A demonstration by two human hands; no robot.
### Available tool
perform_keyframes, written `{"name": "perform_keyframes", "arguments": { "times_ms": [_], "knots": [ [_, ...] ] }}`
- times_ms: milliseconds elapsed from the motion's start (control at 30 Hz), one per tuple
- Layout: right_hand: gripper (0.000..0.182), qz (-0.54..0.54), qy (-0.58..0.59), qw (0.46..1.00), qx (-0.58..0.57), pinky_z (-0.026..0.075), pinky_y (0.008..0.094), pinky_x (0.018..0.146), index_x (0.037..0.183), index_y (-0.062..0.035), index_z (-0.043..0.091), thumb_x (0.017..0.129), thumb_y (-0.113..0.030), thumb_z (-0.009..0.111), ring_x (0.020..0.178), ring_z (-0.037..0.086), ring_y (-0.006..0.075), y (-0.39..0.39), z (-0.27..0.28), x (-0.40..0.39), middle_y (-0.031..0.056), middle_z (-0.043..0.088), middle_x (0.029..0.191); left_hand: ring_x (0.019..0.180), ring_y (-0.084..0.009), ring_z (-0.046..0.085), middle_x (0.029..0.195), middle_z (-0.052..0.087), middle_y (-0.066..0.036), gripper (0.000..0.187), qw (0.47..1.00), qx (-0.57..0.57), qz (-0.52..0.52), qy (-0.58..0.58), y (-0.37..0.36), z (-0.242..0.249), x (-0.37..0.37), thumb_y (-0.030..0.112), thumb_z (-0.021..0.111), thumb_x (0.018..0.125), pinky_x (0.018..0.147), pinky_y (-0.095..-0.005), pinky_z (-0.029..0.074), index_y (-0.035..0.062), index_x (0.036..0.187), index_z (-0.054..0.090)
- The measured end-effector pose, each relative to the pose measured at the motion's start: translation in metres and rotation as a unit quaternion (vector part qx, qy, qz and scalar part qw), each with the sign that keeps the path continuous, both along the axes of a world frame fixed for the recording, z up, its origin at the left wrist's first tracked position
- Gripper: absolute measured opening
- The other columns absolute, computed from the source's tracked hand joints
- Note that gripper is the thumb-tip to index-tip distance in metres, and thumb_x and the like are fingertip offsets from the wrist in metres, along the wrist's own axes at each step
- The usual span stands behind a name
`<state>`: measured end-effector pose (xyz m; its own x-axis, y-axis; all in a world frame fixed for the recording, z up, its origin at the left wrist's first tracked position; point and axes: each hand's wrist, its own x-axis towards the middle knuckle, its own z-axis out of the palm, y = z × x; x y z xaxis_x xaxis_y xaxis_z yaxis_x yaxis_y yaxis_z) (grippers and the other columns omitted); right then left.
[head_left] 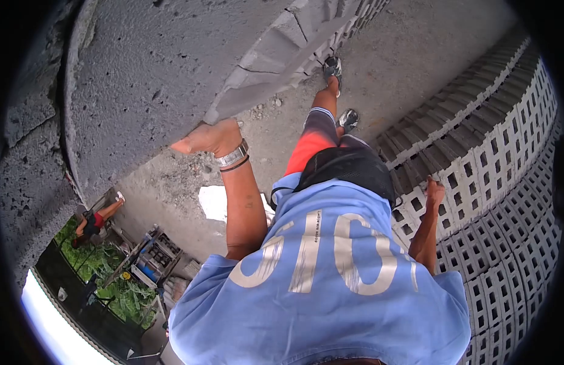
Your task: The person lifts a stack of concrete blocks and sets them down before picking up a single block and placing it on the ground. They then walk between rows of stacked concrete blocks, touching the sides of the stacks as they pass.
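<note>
Meeting the grey block's (154, 67) lower edge, the left hand (214, 139) has its fingers partly hidden, so its grip cannot be told. The hands are apart: the right hand (435, 190) is across the body from the block, by the stack (476, 182); whether it touches the stack is unclear.

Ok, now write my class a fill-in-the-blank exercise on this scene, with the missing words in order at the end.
1. The short-sleeved cloth T-shirt with pale print is light ____.
2. The silver metal watch is on the person's ____ wrist.
3. The bare right hand is beside stacked grey concrete blocks pierced by rows of ____.
4. The partly dark cloth shorts also show a bright area of ____.
Missing words: blue; left; holes; red.
</note>
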<state>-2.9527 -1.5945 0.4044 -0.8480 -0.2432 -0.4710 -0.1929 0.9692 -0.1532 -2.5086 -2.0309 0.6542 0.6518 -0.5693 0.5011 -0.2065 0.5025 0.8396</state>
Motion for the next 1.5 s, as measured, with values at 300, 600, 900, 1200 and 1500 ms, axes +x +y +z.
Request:
{"name": "perform_keyframes", "arguments": {
  "times_ms": [300, 600, 900, 1200, 1500],
  "knots": [
    [0.053, -0.010, -0.070, 0.997, -0.014, 0.047, 0.0424, 0.083, 0.087, 0.0060, 0.068, 0.079, -0.046, 0.062, 0.091, 0.065, 0.0388, 0.000, 0.013, 0.005, 0.0248, 0.068, 0.086, 0.118, -0.0312, 0.050, 0.134, 0.047, -0.019, 0.060, 0.992, 0.001, -0.033, 0.118, -0.002, 0.003, 0.003, 0.038, 0.038, 0.092, 0.102, -0.0435, 0.047, -0.0081, 0.131, 0.044],
    [0.052, 0.018, -0.023, 0.999, 0.013, 0.047, 0.0412, 0.077, 0.082, 0.0035, 0.069, 0.080, -0.048, 0.061, 0.082, 0.064, 0.0351, -0.006, 0.016, 0.005, 0.0212, 0.067, 0.077, 0.117, -0.0311, 0.051, 0.131, 0.047, -0.020, 0.060, 0.997, 0.028, -0.031, 0.065, -0.002, 0.006, 0.006, 0.041, 0.030, 0.096, 0.104, -0.0428, 0.046, -0.0078, 0.129, 0.042],
    [0.057, 0.014, -0.029, 0.999, 0.036, 0.046, 0.0435, 0.089, 0.095, 0.0042, 0.069, 0.082, -0.050, 0.058, 0.100, 0.062, 0.0419, -0.004, 0.011, 0.005, 0.0275, 0.067, 0.097, 0.124, -0.0330, 0.046, 0.137, 0.043, -0.020, 0.064, 0.998, 0.026, -0.033, 0.049, -0.006, 0.001, 0.013, 0.044, 0.034, 0.094, 0.107, -0.0465, 0.042, -0.0066, 0.132, 0.040],
    [0.051, 0.008, 0.047, 0.998, -0.027, 0.046, 0.0426, 0.079, 0.081, 0.0087, 0.067, 0.078, -0.042, 0.064, 0.081, 0.064, 0.0368, -0.016, 0.026, 0.020, 0.0248, 0.067, 0.078, 0.129, -0.0337, 0.042, 0.142, 0.038, -0.021, 0.080, 0.993, 0.037, -0.055, 0.095, -0.001, 0.014, -0.011, 0.059, 0.033, 0.092, 0.110, -0.0472, 0.038, -0.0044, 0.140, 0.035],
    [0.051, -0.050, -0.054, 0.997, -0.008, 0.048, 0.0421, 0.084, 0.086, 0.0051, 0.070, 0.076, -0.044, 0.064, 0.092, 0.065, 0.0404, -0.012, 0.028, 0.007, 0.0278, 0.068, 0.088, 0.132, -0.0356, 0.038, 0.146, 0.033, -0.021, 0.078, 0.997, 0.041, -0.062, 0.014, 0.002, -0.013, 0.018, 0.056, 0.026, 0.097, 0.111, -0.0482, 0.036, -0.0056, 0.144, 0.024]
  ]
}}
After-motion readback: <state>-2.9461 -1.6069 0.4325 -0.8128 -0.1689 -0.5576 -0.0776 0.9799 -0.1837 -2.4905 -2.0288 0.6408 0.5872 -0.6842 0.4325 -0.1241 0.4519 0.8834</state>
